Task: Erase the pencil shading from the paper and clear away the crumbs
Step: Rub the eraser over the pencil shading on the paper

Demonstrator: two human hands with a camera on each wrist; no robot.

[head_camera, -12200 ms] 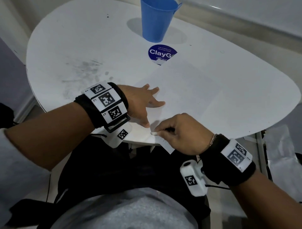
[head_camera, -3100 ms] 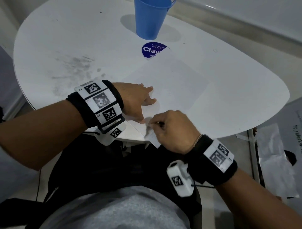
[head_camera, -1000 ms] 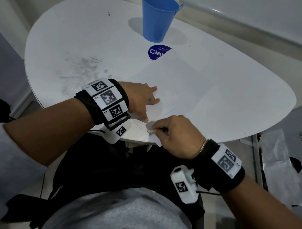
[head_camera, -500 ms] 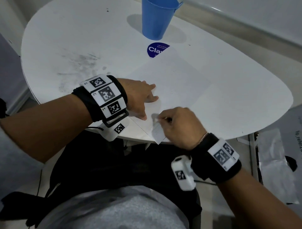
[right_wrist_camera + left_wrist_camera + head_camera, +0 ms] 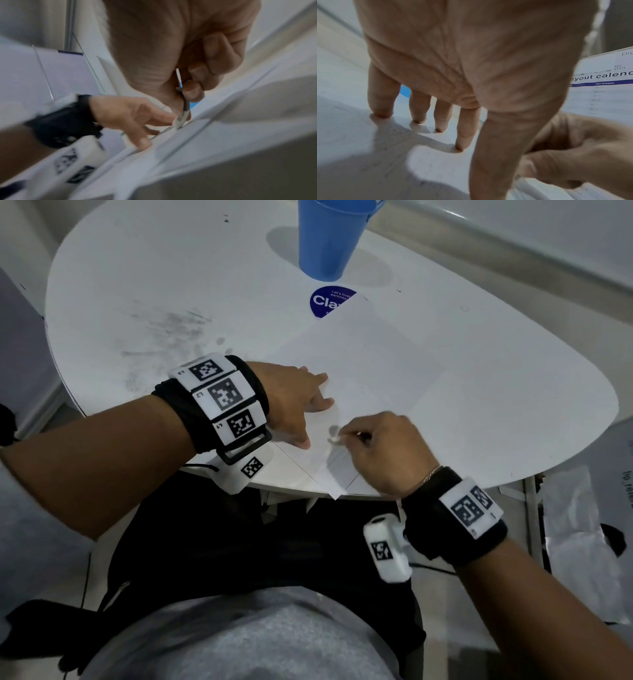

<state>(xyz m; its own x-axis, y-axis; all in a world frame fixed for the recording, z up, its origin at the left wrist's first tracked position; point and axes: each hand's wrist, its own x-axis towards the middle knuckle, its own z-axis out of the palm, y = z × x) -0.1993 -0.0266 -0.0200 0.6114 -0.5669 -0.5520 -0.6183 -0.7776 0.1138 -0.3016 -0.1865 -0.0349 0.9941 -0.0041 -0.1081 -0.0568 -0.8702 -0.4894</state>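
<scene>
The white oval desk (image 5: 479,392) carries everything, with grey smudges (image 5: 164,337) on its left part. A sheet of white paper (image 5: 363,364) lies across its middle, one corner hanging just over the near edge and the far corner covering part of a round blue sticker (image 5: 325,302); the letters "Cla" and small words beginning "Let's kee" can be read on it. A blue cup (image 5: 329,237) stands upright near the far edge, just beyond the sticker. A faint patch of pencil shading (image 5: 339,463) sits on the near corner of the paper, beside the right hand.

The left hand (image 5: 294,402) lies flat on the near left part of the paper, fingers (image 5: 464,129) spread wide and straight, tips pressing down. The right hand (image 5: 383,446) is closed narrow, its thumb and fingers pinching a small white eraser (image 5: 337,438), whose tip touches the paper between the two hands. Both wrists wear black bands with square black-and-white code tags. Off the desk's right edge, in the left wrist view, a printed sheet (image 5: 607,86) reads "ayout calen" and "Your 1st payout". Crumbs are too small to tell.
</scene>
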